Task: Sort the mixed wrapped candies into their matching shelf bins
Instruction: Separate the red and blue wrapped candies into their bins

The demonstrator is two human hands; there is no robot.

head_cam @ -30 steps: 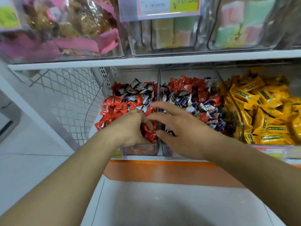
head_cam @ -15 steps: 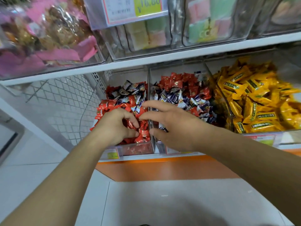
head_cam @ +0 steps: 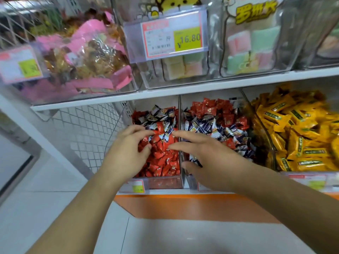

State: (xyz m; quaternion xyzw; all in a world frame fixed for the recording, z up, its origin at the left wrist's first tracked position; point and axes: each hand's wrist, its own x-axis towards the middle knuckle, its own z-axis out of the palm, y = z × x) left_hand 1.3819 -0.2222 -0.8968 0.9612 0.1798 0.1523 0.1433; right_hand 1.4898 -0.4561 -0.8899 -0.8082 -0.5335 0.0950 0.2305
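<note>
Candies in red wrappers [head_cam: 161, 158] fill the front of the left clear bin [head_cam: 165, 181] on the lower shelf, where my left hand [head_cam: 126, 153] rests with fingers curled into the pile, though I cannot tell whether they pinch a piece. My right hand [head_cam: 211, 162] reaches across the divider [head_cam: 180, 114] from the middle bin [head_cam: 236, 107], its fingers spread and straight over the red sweets. Farther back, blue-and-white candies [head_cam: 207, 123] mix with red ones in both bins, yellow bars [head_cam: 297, 132] crowd the bin to the right, and a 16.80 price tag [head_cam: 173, 37] hangs above.
</note>
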